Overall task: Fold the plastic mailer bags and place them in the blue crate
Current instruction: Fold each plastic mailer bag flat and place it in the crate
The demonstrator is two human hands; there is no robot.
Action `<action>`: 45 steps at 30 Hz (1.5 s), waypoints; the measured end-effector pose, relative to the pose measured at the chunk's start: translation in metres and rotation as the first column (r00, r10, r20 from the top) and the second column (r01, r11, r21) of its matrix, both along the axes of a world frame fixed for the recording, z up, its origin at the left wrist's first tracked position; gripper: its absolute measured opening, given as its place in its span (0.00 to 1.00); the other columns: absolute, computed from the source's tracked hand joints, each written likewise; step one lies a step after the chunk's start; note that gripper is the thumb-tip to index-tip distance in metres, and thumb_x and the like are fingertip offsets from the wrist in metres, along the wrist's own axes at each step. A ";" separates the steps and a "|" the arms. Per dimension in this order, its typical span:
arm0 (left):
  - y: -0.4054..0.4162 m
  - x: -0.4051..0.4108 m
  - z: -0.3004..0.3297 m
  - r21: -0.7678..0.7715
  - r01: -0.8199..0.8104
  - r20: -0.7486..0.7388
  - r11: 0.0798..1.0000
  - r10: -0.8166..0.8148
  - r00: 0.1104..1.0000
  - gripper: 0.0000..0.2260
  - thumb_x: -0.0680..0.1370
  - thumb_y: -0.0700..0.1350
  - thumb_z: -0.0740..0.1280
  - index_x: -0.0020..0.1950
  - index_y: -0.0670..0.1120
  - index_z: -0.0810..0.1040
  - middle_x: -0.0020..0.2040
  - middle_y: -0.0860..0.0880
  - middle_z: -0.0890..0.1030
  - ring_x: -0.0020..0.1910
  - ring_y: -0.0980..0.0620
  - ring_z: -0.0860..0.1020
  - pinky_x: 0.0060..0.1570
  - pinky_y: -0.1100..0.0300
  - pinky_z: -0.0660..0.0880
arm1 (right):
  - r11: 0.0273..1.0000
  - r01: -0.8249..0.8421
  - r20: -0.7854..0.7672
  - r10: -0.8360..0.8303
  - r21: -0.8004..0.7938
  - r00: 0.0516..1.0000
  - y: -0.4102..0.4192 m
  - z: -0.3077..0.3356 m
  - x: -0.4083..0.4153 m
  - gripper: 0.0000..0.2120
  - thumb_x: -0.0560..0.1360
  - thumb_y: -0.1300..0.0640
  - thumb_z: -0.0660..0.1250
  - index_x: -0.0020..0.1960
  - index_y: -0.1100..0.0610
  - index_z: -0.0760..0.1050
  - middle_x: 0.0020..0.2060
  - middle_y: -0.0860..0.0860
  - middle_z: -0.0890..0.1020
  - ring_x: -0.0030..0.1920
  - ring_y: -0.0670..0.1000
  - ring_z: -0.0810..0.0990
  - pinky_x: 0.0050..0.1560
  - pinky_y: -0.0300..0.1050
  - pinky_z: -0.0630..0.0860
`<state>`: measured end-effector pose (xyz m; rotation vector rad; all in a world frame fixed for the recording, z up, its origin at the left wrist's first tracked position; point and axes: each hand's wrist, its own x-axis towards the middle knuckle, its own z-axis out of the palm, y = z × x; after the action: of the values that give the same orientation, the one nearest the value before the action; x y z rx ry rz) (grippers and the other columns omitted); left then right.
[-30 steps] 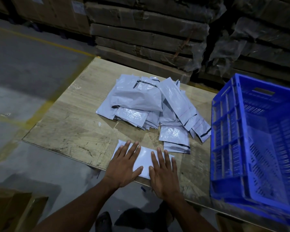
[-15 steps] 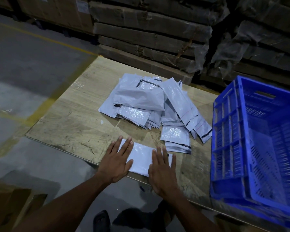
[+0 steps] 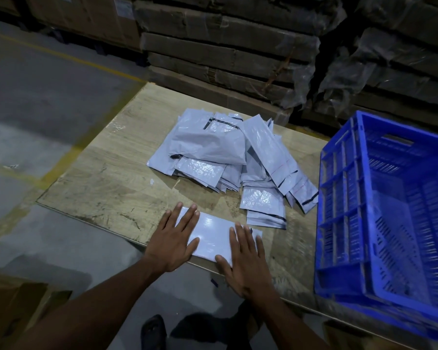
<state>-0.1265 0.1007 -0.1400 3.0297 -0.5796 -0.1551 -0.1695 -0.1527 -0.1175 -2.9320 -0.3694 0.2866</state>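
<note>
My left hand (image 3: 173,242) and right hand (image 3: 245,261) press flat on a folded mailer (image 3: 214,236) at the table's (image 3: 106,183) near edge. A loose mailer pile (image 3: 233,160) lies mid-table; the blue crate (image 3: 344,205) sits at the right edge.

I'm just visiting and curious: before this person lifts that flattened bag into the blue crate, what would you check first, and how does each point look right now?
1. Folded pale grey plastic mailer bag lies flat on the worn wooden tabletop: ok.
2. Left hand and right hand both press on it with straight fingers: ok.
3. A grip on the bag for lifting: not ok, neither hand curls round it.
4. Blue slatted plastic crate stands beside the right hand, open side up: ok.
5. Room inside the crate: ok, the visible part holds no bags.
6. Loose pile of unfolded grey mailer bags lies apart from the folded one: ok.
</note>
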 end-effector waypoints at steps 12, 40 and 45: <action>-0.055 0.002 0.017 -0.267 0.234 0.144 0.935 -0.202 0.969 0.22 0.80 0.44 0.57 0.69 0.34 0.77 0.68 0.36 0.79 0.67 0.39 0.79 0.77 0.51 0.55 | 0.988 -0.021 0.084 0.008 0.152 0.996 -0.002 0.004 0.017 0.27 0.84 0.49 0.49 0.79 0.59 0.63 0.79 0.53 0.60 0.79 0.56 0.60 0.75 0.57 0.53; -0.004 -0.003 -0.004 -0.017 -0.061 0.004 0.998 0.061 0.998 0.32 0.84 0.63 0.50 0.85 0.51 0.54 0.85 0.47 0.49 0.84 0.40 0.47 0.78 0.40 0.54 | 0.999 -0.036 0.048 0.037 -0.035 0.998 0.018 0.010 0.011 0.29 0.84 0.42 0.44 0.82 0.52 0.50 0.82 0.52 0.46 0.81 0.58 0.41 0.75 0.72 0.44; 0.001 -0.003 -0.004 -0.025 -0.049 -0.013 0.998 0.049 0.999 0.32 0.84 0.64 0.47 0.85 0.53 0.50 0.85 0.45 0.45 0.84 0.41 0.44 0.79 0.42 0.49 | 0.986 -0.163 -0.025 0.162 -0.030 0.987 0.017 0.003 0.009 0.30 0.83 0.34 0.44 0.82 0.44 0.48 0.82 0.46 0.44 0.81 0.54 0.39 0.75 0.72 0.45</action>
<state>-0.1293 0.1017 -0.1436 3.0131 -0.5019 -0.1622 -0.1606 -0.1361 -0.1148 -2.9313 -0.6073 0.3492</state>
